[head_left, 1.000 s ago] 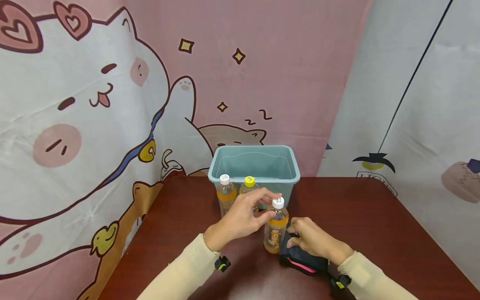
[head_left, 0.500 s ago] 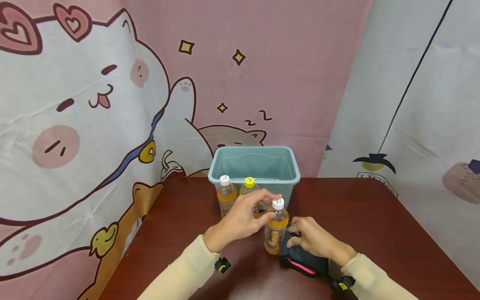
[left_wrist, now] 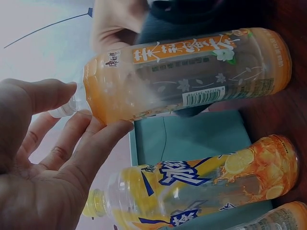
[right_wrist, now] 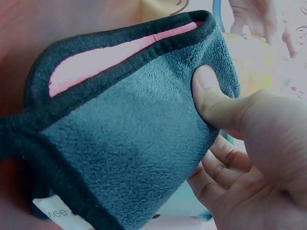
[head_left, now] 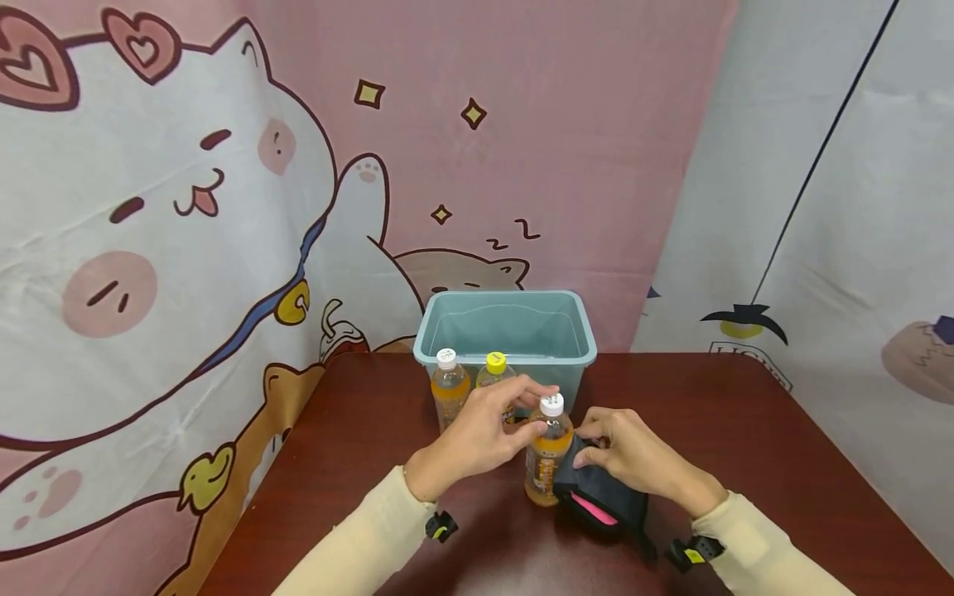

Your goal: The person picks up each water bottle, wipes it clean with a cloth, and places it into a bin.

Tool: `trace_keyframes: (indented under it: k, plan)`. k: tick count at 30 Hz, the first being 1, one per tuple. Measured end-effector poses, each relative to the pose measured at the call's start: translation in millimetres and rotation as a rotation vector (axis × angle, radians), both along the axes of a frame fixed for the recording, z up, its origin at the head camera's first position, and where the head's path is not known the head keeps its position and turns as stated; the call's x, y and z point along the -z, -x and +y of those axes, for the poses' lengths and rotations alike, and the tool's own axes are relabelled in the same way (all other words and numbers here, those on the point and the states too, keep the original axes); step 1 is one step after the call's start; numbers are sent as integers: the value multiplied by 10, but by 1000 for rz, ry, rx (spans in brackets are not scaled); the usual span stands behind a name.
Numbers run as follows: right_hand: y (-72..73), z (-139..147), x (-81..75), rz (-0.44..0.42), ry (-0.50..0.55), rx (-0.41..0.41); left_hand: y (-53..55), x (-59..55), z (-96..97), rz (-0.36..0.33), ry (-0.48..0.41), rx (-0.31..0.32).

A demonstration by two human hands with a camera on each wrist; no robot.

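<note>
The left hand (head_left: 484, 429) grasps 1 upright bottle (head_left: 546, 463) near the top; the right hand (head_left: 632, 454) pinches a dark cloth (head_left: 605, 487) alongside.

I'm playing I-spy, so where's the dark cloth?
In the head view, the dark cloth is right of centre, held by the right hand beside the front bottle.

Left fingers (left_wrist: 103, 148) curved, right fingers (right_wrist: 225, 163) pinched, both forearms (head_left: 365, 534) angled inward.

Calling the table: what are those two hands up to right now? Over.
Left hand gripping near bottle by its top, bottle upright. Right hand pinching dark folded cloth beside it. Yellow-capped bottle and far white-capped bottle stand beyond, before teal bin.
</note>
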State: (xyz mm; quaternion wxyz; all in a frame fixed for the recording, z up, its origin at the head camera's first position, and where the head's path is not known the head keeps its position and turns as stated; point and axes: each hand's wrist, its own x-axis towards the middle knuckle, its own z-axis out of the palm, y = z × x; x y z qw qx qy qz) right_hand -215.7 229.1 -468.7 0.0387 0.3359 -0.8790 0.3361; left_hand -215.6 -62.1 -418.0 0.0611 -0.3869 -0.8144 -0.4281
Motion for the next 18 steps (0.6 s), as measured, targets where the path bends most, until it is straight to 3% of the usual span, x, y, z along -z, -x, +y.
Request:
trace_keyframes:
  k: [18]
  plan:
    - [-1, -9, -402, 104, 93, 46, 1, -6, 2, -32, -9, 0]
